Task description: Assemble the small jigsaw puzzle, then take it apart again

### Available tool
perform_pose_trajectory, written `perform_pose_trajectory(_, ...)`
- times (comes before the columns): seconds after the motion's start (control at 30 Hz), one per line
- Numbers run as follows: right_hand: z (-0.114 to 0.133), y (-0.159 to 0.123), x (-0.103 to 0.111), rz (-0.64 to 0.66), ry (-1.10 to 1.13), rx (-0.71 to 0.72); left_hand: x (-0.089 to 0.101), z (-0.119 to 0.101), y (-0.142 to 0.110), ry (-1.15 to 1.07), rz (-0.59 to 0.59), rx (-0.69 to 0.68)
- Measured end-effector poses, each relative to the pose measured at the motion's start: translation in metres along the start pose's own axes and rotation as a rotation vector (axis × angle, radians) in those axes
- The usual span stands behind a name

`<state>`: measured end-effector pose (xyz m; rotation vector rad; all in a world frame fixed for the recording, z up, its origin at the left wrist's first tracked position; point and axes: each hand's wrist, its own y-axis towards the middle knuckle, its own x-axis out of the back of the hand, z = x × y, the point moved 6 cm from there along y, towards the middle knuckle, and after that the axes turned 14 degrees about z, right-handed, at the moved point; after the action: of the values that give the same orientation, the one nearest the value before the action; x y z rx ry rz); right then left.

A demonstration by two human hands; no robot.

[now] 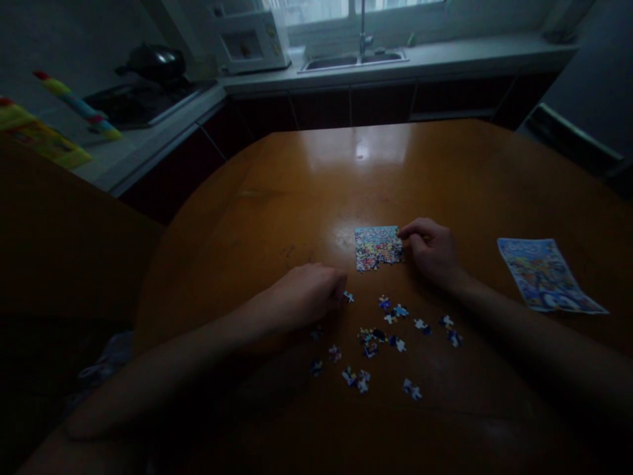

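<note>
A partly assembled jigsaw puzzle (378, 248) lies mid-table, its lower and right edges uneven. My right hand (431, 249) rests at its right side, fingers curled together with the index fingertip at the puzzle's edge; whatever they pinch is too small to make out. Left of and below the puzzle, my left hand (316, 290) is closed, its fingertips down at a pale puzzle piece (349, 297) by the tabletop. Several loose pieces are scattered nearer me, among them a blue one (400, 310), a small cluster (370, 338) and a pair (412, 389).
A creased printed picture sheet (546, 274) lies to the right on the round-cornered wooden table (277, 191). Beyond are a counter with a sink (356, 61), a microwave (252, 43) and a stove with a dark pan (155, 63). Colourful packages stand at the left.
</note>
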<state>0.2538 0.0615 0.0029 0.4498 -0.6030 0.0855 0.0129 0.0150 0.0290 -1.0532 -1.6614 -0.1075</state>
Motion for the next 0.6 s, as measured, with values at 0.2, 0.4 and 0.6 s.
perform_pose_trajectory(0.2,0.012,-0.002,-0.004,0.061,-0.039,0.117,0.013,-0.013,0.024,-0.454,-0.387,-0.364)
perform_pose_trajectory(0.4,0.039,-0.006,-0.015,0.197,-0.044,0.347,0.0,0.004,0.038,-0.649,-0.539,-0.404)
perform_pose_trajectory(0.6,0.061,-0.017,-0.032,0.349,-0.009,0.542,-0.005,0.012,0.042,-0.816,-0.504,-0.386)
